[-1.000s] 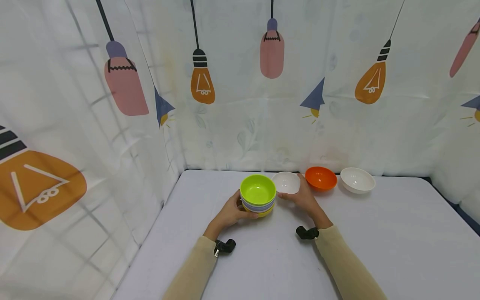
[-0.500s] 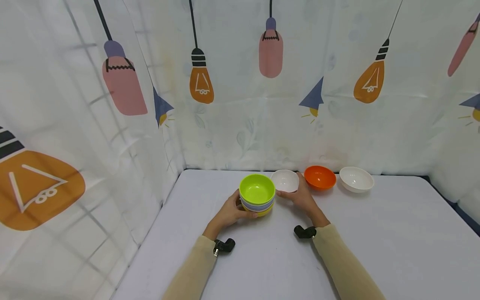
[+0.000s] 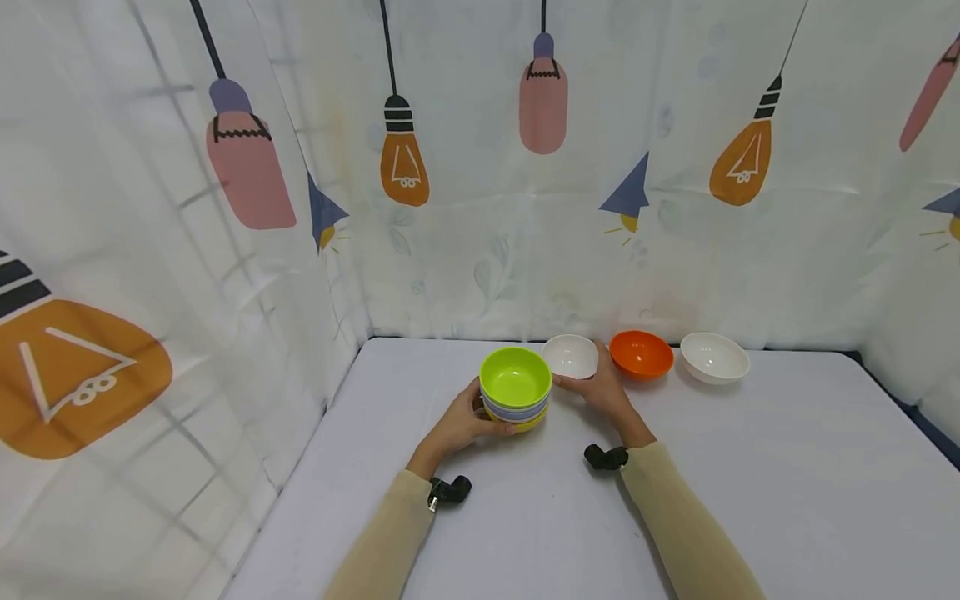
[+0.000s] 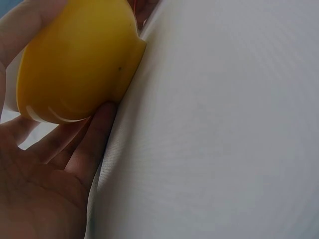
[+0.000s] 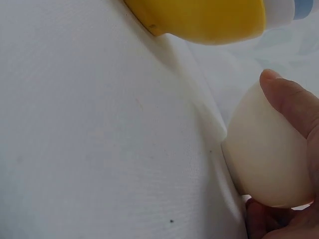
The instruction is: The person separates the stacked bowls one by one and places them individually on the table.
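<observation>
Nearest, two beige sleeves (image 3: pixel 378 546) reach in across a white cloth-covered table (image 3: pixel 525 517), each wrist bearing a small black camera (image 3: pixel 450 492). Farther on, the left hand (image 3: pixel 463 419) grips a stack of round bowls from its left side, thumb along the near face and fingers curled behind: a glossy yellow bowl (image 4: pixel 79 64) at the bottom, pale whitish and bluish bowls (image 3: pixel 517 413) between, a lime-green bowl (image 3: pixel 516 377) on top, upright and left of the table's middle. Just beyond and to the right, the right hand (image 3: pixel 602 392) grasps a small glossy white bowl (image 3: pixel 570 357) near the far edge, thumb on the near side, fingers around its right. Beside those fingers, along the same edge, sits a shiny orange bowl (image 3: pixel 641 355), then a wider white bowl (image 3: pixel 715 359) toward the far right corner. Behind the far edge hangs a whitish curtain (image 3: pixel 480 225) printed with pink and orange lamps.
</observation>
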`<state>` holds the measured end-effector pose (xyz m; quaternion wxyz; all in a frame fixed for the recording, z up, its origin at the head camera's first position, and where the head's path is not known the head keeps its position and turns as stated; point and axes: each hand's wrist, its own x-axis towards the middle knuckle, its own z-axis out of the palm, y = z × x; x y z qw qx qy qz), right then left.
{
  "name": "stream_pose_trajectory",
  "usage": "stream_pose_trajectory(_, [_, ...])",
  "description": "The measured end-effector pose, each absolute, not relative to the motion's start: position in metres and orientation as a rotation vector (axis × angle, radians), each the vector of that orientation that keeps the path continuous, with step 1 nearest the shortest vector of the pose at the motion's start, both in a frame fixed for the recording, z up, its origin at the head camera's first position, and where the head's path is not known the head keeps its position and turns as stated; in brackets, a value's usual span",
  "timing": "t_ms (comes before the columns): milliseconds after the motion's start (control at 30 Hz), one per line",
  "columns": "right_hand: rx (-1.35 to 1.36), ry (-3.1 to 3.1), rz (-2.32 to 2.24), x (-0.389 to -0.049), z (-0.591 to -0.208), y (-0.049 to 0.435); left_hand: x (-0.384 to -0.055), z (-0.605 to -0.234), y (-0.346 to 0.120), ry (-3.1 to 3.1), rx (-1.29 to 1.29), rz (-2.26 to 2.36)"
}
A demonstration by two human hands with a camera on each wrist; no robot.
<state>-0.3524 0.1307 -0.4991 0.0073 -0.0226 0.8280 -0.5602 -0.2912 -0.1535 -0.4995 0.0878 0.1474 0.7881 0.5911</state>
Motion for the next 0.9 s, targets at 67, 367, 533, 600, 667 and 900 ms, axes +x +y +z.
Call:
stream_pose_trajectory(67, [-0.081, 2.590, -1.769, -0.3529, -0.4988, 0.1301, -0.2912, -0.4990, -0.1532, 2.341, 0.438, 1.759])
stream_pose_trajectory(367, [-0.020, 2.601, -1.750, -0.3577, -0.4967, 0.1266, -0.2899, -0.4975, -0.1529, 2.345, 0.446, 1.758])
stream_pose_trajectory(533, [0.004, 2.609, -1.722, -0.3576, -0.4938, 0.1261, -0.2900, -0.4978, -0.1532, 2.339, 0.452, 1.761])
stream_pose_trajectory(600, [0.006, 2.605, -1.729, -0.3573, -0.4932, 0.1256, -0.2904, -0.4983, -0.1535, 2.339, 0.454, 1.761])
stream_pose_trajectory(667, [0.008, 2.604, -1.733, -0.3576, -0.4926, 0.1251, -0.2909, -0.4988, -0.1537, 2.341, 0.456, 1.759])
stream_pose_trajectory(900, [0.041, 2.608, -1.703, -0.3608, -0.4933, 0.1244, -0.2924, -0.4998, -0.1539, 2.345, 0.455, 1.755])
